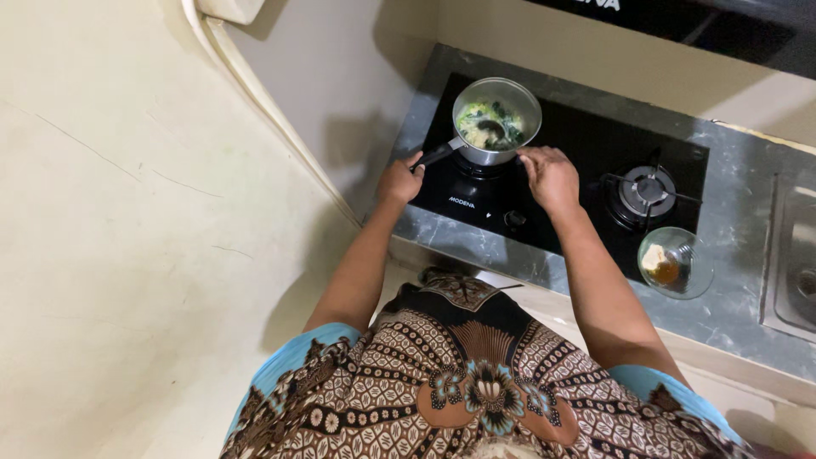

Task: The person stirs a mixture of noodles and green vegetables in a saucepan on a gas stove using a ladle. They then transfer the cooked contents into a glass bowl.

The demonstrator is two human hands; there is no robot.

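Note:
A small steel saucepan with a pale soup and green leaves sits on the left burner of a black glass hob. My left hand is closed around the pan's dark handle. My right hand rests fingers down on the hob just right of the pan, near its rim; I cannot tell whether it holds anything. A black control knob lies below that hand.
The right burner is bare. A clear glass bowl with something brown stands on the grey stone counter at the hob's front right. A steel sink is at far right. A cream wall fills the left.

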